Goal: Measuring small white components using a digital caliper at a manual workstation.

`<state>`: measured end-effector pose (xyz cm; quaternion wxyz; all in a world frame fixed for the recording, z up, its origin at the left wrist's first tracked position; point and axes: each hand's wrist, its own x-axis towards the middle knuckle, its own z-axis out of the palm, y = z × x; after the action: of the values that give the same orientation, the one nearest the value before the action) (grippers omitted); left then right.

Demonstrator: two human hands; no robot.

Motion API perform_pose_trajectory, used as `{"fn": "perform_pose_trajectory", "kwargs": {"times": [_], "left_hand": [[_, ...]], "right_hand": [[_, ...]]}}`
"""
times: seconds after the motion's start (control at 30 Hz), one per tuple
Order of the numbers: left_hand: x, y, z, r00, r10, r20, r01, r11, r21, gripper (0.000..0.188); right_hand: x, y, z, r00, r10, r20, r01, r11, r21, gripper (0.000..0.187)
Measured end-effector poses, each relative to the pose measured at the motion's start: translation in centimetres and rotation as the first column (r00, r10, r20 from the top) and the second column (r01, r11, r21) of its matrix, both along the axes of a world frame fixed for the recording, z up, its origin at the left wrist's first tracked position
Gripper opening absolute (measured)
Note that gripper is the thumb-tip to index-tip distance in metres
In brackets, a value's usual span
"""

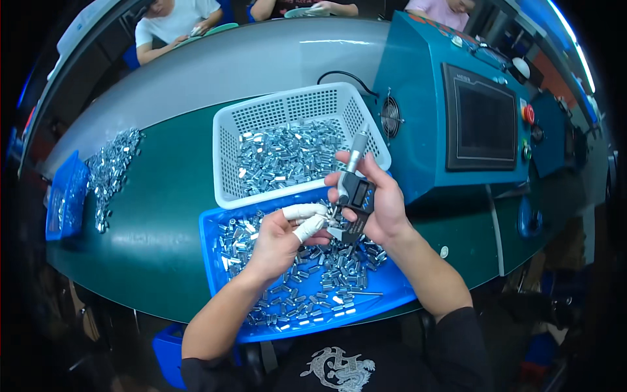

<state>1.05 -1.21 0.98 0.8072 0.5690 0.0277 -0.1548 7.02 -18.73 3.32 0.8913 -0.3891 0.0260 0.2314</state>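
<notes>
A digital micrometer [359, 196] with a dark body and silver thimble is gripped in my right hand [388, 208], its frame pointing toward my left hand. White coverings wrap the thumb and index finger of my left hand [273, 247]. Those fingers are pinched together at the micrometer's measuring jaws, on a small shiny metal piece [331, 221] that is mostly hidden. Both hands are above a blue tray [210, 264] of loose silver metal pieces [304, 304], many of them short and hexagonal. A thin metal rod [364, 293] lies among them.
Behind the tray stands a white perforated basket [224, 157] of similar pieces. A teal machine [418, 111] with a dark screen [484, 121] and red button [528, 114] is at right. At left are a metal heap [112, 166] and a small blue bin [65, 196]. People sit across the table.
</notes>
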Motion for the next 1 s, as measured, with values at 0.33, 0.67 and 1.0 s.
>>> {"fn": "perform_pose_trajectory", "kwargs": {"times": [0.33, 0.67, 1.0], "left_hand": [[-0.30, -0.01, 0.37, 0.999, -0.007, 0.036, 0.004, 0.998, 0.064, 0.026], [-0.31, 0.11, 0.54, 0.999, -0.028, 0.033, 0.026, 0.998, 0.060, 0.026], [-0.31, 0.02, 0.54, 0.999, -0.029, 0.017, 0.028, 0.995, 0.094, 0.026]], "right_hand": [[0.17, 0.01, -0.66, 0.999, 0.026, 0.039, -0.026, 0.999, 0.018, 0.048], [0.13, 0.03, -0.56, 0.999, 0.029, 0.045, -0.030, 0.999, 0.014, 0.043], [0.09, 0.08, -0.41, 0.998, 0.025, 0.055, -0.025, 1.000, 0.013, 0.034]]}}
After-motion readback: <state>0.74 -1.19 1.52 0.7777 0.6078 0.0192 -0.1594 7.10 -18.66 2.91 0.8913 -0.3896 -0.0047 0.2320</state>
